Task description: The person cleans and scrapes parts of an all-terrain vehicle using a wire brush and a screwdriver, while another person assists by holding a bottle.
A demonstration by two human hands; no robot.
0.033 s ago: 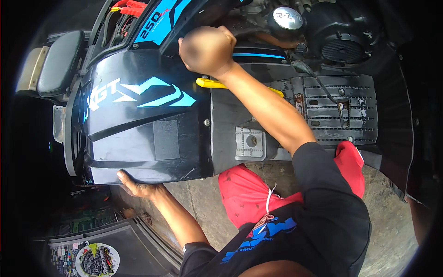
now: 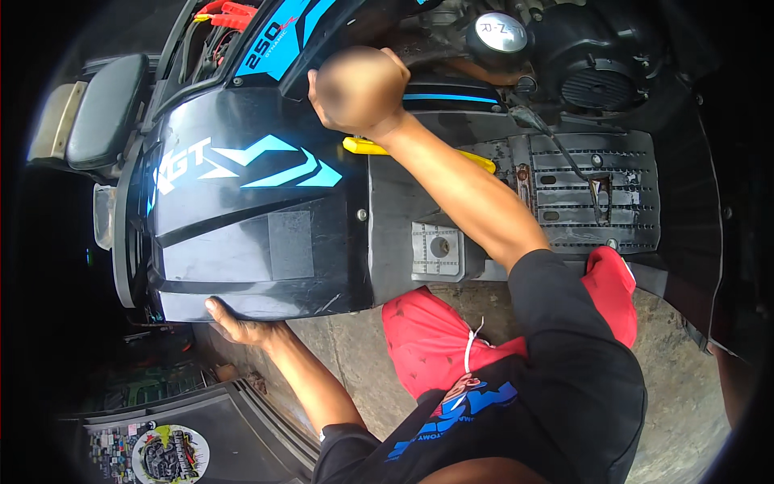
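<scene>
A glossy black fender (image 2: 234, 214) with blue and white decals spans the left and middle of the view, part of a quad bike. At its near edge my left hand (image 2: 242, 327) has the thumb on top and the fingers out of sight beneath, gripping the rim. My right hand (image 2: 359, 90) is closed like a fist over the fender's far inner corner; a blur covers it, so whatever it holds cannot be made out. Under my right forearm lies a long yellow object (image 2: 367, 146), partly covered by the arm. A bolt head (image 2: 361, 215) shows on the fender's right side.
To the right are a ridged metal footrest (image 2: 633, 189), a pedal lever (image 2: 556, 145) and the engine cover (image 2: 601, 85). Red clamps (image 2: 230, 14) sit at the upper left, above a black padded seat (image 2: 105, 109). A dark stickered panel (image 2: 234, 436) stands at lower left.
My right hand and forearm have shifted very slightly to the left. My left hand and the fender look the same.
</scene>
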